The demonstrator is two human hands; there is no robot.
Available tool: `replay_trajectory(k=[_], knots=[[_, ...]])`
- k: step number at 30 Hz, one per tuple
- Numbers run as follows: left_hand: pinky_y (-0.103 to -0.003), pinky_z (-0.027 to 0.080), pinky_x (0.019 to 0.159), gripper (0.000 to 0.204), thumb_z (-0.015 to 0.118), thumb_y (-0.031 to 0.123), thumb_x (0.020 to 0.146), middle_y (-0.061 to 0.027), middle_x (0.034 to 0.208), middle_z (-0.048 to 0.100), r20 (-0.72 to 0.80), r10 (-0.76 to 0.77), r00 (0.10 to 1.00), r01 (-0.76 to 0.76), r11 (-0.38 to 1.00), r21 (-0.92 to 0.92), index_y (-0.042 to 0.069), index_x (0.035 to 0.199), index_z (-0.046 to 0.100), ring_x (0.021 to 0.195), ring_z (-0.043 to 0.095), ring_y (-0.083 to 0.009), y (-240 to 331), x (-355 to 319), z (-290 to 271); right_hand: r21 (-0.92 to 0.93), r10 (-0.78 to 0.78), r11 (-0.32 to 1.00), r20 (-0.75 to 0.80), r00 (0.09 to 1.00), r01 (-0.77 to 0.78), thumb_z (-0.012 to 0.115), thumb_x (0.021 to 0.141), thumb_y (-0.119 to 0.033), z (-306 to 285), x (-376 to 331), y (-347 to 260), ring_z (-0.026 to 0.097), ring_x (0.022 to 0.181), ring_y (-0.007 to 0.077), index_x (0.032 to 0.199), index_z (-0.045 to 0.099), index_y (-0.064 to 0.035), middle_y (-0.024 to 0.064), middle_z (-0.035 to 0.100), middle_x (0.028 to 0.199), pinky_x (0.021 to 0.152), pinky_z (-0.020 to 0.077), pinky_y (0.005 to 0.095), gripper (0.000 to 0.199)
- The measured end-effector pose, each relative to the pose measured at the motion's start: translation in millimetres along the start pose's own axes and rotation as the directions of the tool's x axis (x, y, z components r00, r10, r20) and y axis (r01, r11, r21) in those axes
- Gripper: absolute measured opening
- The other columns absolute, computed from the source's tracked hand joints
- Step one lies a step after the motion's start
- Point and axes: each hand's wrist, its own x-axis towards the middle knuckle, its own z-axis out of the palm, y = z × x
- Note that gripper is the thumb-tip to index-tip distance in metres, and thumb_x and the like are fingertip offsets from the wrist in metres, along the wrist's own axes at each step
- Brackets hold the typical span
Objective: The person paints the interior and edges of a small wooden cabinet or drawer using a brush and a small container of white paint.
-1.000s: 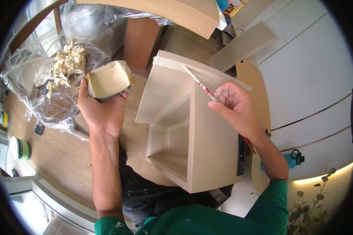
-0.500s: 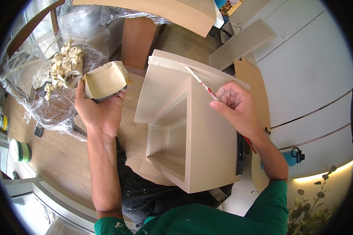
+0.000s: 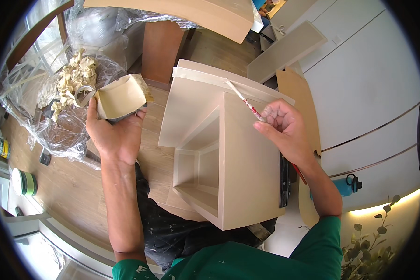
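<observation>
Green cloth of the wearer's shirt [image 3: 238,261] is nearest, then dark paint-flecked trousers [image 3: 172,228]. Left hand [image 3: 116,135], palm up, thumb and fingers hooked round opposite sides of a small open cardboard tray [image 3: 121,99], beige inside; can't tell how much paint is in it. Right hand [image 3: 284,126] pinches a slim brush [image 3: 247,103], white and red handle, between thumb and fingertips, the rest curled in. Brush points away to the upper left, tip over the pale band at the upper edge of the cabinet [image 3: 252,163]; contact not certain.

Cabinet sits right in front of the person, beige, open compartment facing left, broad panel at its far end. Progress, as a guess: looks well along. Side face, panel and compartment read as evenly beige, no obvious bare patches. Pale band along the edge stands out whiter, so that edge is probably the part in hand and unfinished. Wet or dry: can't tell. Hidden faces: can't judge.

Farther out: green-and-white can [image 3: 24,182] on the floor at left, crumpled paper [image 3: 77,72] on a plastic-wrapped piece beyond the tray, beige board [image 3: 289,49] leaning behind.
</observation>
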Motion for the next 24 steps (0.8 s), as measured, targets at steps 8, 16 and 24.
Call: replay_trajectory(k=[8, 16, 24], knots=[[-0.053, 0.044, 0.094, 0.045, 0.034, 0.034, 0.109, -0.0200, 0.138, 0.052, 0.021, -0.016, 1.000, 0.016, 1.000, -0.024, 0.003, 0.139, 0.047, 0.118, 0.051, -0.0357, 1.7, 0.8, -2.8, 0.014, 0.035, 0.999, -0.043, 0.998, -0.035, 0.076, 0.090, -0.004, -10.2, -9.2, 6.0, 0.044, 0.064, -0.0013, 0.100, 0.059, -0.0058, -0.0072, 0.051, 0.077, 0.055, 0.0343, 0.0182, 0.019], [-0.056, 0.042, 0.104, 0.045, 0.035, 0.035, 0.109, -0.0194, 0.139, 0.053, -0.089, 0.013, 0.996, -0.017, 0.999, -0.050, 0.003, 0.137, 0.049, 0.123, 0.052, -0.0350, -2.1, -3.4, 11.1, 0.086, -0.001, 0.996, 0.028, 1.000, -0.002, 0.075, 0.090, 0.001, -2.8, -28.4, 2.3, 0.043, 0.067, -0.0006, 0.101, 0.059, -0.0051, -0.0071, 0.048, 0.079, 0.058, 0.0344, 0.0182, 0.020], [-0.050, 0.045, 0.099, 0.047, 0.038, 0.042, 0.107, -0.0150, 0.136, 0.054, -0.035, -0.002, 0.999, 0.002, 1.000, -0.014, 0.007, 0.136, 0.049, 0.122, 0.054, -0.0323, -1.6, 0.8, 2.0, 0.100, -0.043, 0.994, 0.113, 0.993, 0.032, 0.074, 0.090, 0.001, 19.6, 4.3, -8.5, 0.042, 0.062, -0.0012, 0.102, 0.058, -0.0039, -0.0064, 0.044, 0.078, 0.054, 0.0336, 0.0185, 0.021]])
